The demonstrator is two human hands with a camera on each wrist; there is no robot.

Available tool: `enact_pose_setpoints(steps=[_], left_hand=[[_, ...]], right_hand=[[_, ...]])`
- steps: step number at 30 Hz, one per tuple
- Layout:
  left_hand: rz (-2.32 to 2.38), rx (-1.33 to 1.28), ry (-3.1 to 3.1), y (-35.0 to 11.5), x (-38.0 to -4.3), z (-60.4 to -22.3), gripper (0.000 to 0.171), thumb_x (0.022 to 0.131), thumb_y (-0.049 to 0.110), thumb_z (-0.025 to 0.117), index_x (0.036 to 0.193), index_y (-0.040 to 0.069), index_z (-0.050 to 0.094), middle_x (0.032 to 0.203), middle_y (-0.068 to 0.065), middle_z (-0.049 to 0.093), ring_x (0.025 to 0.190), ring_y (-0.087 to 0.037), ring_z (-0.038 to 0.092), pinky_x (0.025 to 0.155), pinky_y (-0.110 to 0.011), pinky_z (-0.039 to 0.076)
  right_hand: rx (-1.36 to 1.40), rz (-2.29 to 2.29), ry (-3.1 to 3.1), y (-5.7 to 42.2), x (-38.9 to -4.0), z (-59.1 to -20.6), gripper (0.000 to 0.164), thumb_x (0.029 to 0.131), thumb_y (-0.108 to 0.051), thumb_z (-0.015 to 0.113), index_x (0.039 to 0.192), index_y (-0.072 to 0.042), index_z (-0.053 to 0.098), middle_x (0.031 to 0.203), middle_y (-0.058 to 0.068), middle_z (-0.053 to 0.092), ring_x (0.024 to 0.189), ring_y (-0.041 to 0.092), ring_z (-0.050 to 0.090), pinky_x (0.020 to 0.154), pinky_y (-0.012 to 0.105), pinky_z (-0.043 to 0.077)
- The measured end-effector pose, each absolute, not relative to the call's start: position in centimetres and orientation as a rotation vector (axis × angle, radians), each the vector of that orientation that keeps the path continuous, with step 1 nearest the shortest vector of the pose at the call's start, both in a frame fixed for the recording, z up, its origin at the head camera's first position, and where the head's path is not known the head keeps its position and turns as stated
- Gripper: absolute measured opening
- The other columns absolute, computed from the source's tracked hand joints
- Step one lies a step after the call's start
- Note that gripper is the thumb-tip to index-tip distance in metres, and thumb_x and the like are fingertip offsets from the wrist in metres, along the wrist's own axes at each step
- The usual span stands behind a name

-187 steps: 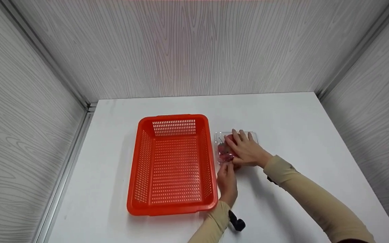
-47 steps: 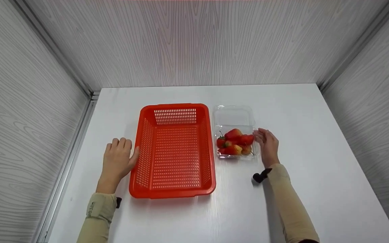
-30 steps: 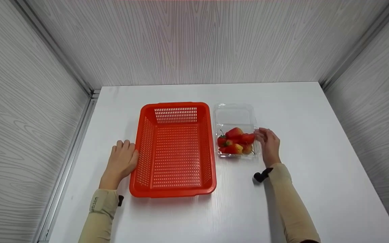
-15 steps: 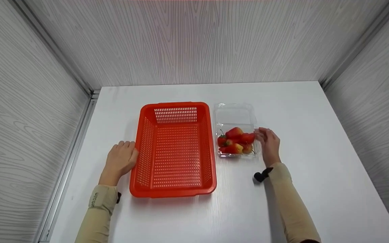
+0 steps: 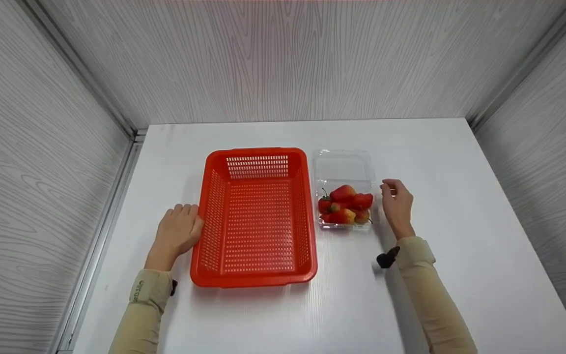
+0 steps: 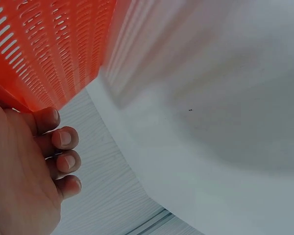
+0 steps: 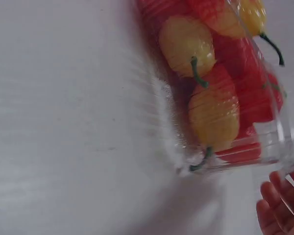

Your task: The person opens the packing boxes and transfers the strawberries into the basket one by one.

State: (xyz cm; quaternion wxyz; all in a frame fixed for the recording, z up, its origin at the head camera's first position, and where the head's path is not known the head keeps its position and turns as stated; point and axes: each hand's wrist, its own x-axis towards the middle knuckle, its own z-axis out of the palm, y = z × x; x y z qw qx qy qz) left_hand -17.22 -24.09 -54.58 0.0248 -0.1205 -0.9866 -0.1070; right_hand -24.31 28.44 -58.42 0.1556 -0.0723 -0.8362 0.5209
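My left hand (image 5: pixel 179 229) grips the left rim of a red perforated plastic basket (image 5: pixel 253 280). In the left wrist view its fingers (image 6: pixel 66 138) curl under the rim, below the slotted basket wall (image 6: pixel 63 44). A clear plastic clamshell box (image 5: pixel 344 164) lies right of the basket, its lid folded back to the far side. Several red and yellow fruits (image 5: pixel 344 216) with green stems fill its near half. Just right of the box hovers my right hand (image 5: pixel 398 204), fingers loosely bent, holding nothing. In the right wrist view its fingertips (image 7: pixel 277 188) show beside a box corner.
All of this stands on a white table (image 5: pixel 283 319). Pale wood-grain panels (image 5: pixel 283 59) enclose it at the back and on both sides. The basket and box sit close side by side, with a narrow gap between them.
Earlier both hands were at the box with the fruit under the right palm; since then the lid was opened and the left hand took the basket's left rim. Just now the right hand drew away rightward.
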Motion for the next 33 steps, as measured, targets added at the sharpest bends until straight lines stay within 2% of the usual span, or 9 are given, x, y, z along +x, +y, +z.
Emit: enact_pose_setpoints(steps=[5, 9, 15, 18, 24, 28, 33], left_hand=[[-0.332, -0.375, -3.044, -24.2, -17.1, -54.5, 0.025, 0.098, 0.02, 0.038, 0.098, 0.0, 0.053, 0.09, -0.017, 0.054, 0.087, -0.035, 0.048, 0.082, -0.052, 0.04], [-0.332, -0.372, -3.045, -24.3, -17.2, -54.5, 0.026, 0.098, 0.02, 0.038, 0.1, -0.001, 0.054, 0.092, -0.018, 0.055, 0.088, -0.036, 0.048, 0.082, -0.052, 0.04], [-0.351, -0.363, -3.065, -24.2, -17.2, -54.7, 0.027, 0.098, 0.02, 0.038, 0.102, -0.001, 0.054, 0.093, -0.018, 0.055, 0.089, -0.036, 0.048, 0.084, -0.052, 0.04], [-0.378, -0.356, -3.073, -24.2, -17.1, -54.7, 0.027, 0.098, 0.02, 0.037, 0.103, -0.001, 0.054, 0.094, -0.017, 0.055, 0.09, -0.035, 0.048, 0.085, -0.052, 0.039], [-0.407, -0.352, -3.075, -24.1, -17.2, -54.8, 0.028, 0.099, 0.021, 0.035, 0.102, 0.0, 0.053, 0.093, -0.017, 0.054, 0.089, -0.035, 0.046, 0.085, -0.052, 0.039], [-0.404, -0.376, -3.059, -24.0, -17.2, -55.0, 0.027, 0.099, 0.02, 0.035, 0.1, -0.001, 0.053, 0.092, -0.017, 0.053, 0.088, -0.035, 0.047, 0.084, -0.052, 0.039], [-0.405, -0.386, -3.046, -23.9, -17.3, -55.0, 0.026, 0.1, 0.019, 0.034, 0.097, 0.0, 0.052, 0.089, -0.016, 0.053, 0.085, -0.035, 0.047, 0.082, -0.052, 0.039]], right_hand=[[0.241, 1.082, -2.457, 26.5, -23.3, -55.6, 0.022, 0.093, -0.003, 0.06, 0.114, 0.005, 0.064, 0.096, 0.02, 0.063, 0.078, 0.032, 0.058, 0.07, 0.046, 0.049], [0.46, 0.983, -2.603, 25.1, -23.1, -54.6, 0.028, 0.091, -0.008, 0.066, 0.117, 0.001, 0.063, 0.1, 0.018, 0.06, 0.078, 0.03, 0.059, 0.072, 0.044, 0.053], [0.503, 0.881, -2.849, 24.2, -23.1, -54.6, 0.033, 0.09, -0.015, 0.071, 0.118, 0.0, 0.064, 0.11, 0.018, 0.058, 0.096, 0.032, 0.06, 0.089, 0.046, 0.052], [0.529, 0.833, -2.864, 24.1, -23.2, -54.7, 0.032, 0.088, -0.011, 0.073, 0.116, 0.001, 0.065, 0.109, 0.017, 0.058, 0.098, 0.033, 0.058, 0.09, 0.048, 0.051], [0.761, 0.642, -2.782, 24.1, -24.7, -54.9, 0.029, 0.083, 0.002, 0.069, 0.112, -0.003, 0.068, 0.111, 0.016, 0.06, 0.101, 0.034, 0.054, 0.089, 0.046, 0.049], [0.837, 0.589, -2.845, 24.1, -25.6, -55.2, 0.034, 0.084, 0.006, 0.065, 0.116, -0.003, 0.068, 0.114, 0.016, 0.06, 0.104, 0.033, 0.054, 0.092, 0.046, 0.048], [0.843, 0.562, -2.907, 23.9, -25.8, -55.3, 0.037, 0.086, 0.005, 0.067, 0.122, -0.002, 0.067, 0.115, 0.019, 0.059, 0.106, 0.035, 0.054, 0.095, 0.049, 0.047]])
